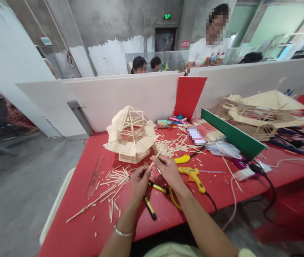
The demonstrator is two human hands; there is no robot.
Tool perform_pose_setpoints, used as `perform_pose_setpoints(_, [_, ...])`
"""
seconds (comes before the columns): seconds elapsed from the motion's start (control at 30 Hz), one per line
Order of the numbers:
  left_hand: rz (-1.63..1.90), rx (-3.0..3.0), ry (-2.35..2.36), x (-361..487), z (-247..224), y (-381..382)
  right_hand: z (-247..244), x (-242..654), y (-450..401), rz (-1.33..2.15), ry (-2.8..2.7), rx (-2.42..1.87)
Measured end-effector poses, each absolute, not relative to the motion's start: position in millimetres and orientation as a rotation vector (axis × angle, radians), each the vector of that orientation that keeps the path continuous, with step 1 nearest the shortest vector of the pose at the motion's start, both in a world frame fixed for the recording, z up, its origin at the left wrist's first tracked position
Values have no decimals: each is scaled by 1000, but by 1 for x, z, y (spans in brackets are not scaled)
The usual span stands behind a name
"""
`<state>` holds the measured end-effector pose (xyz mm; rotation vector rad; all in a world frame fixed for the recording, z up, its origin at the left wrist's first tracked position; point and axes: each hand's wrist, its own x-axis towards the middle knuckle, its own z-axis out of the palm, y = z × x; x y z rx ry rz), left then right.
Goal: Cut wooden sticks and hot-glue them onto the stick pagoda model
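Observation:
My left hand [140, 178] and my right hand [166, 169] meet over the red table, both closed in a pinch on one thin wooden stick [155, 159]. The stick slants up and away between the fingertips. A small shiny piece shows under my right hand, too little to name. Just beyond my hands stands a pavilion model [130, 137] built of sticks, its roof partly covered. Below my hands lie pliers with black and yellow handles [149, 207]. To the right rest a yellow hot glue gun [191, 175] and a yellow-handled tool [182, 159].
Cut sticks [114, 184] lie scattered at left beside a clear ruler [95, 176]. More sticks [168, 147] are heaped behind. A green board [232, 134] separates a second stick model [264, 114]. Cables cross the right side. People are beyond the white partition [125, 100].

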<state>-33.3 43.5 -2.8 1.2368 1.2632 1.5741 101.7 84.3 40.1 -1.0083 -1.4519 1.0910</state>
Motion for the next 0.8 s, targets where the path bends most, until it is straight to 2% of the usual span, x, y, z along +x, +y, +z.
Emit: perform_pose_setpoints(0.8, [1535, 1269, 1217, -34, -8, 43, 31, 96, 73, 1038, -1571, -1047])
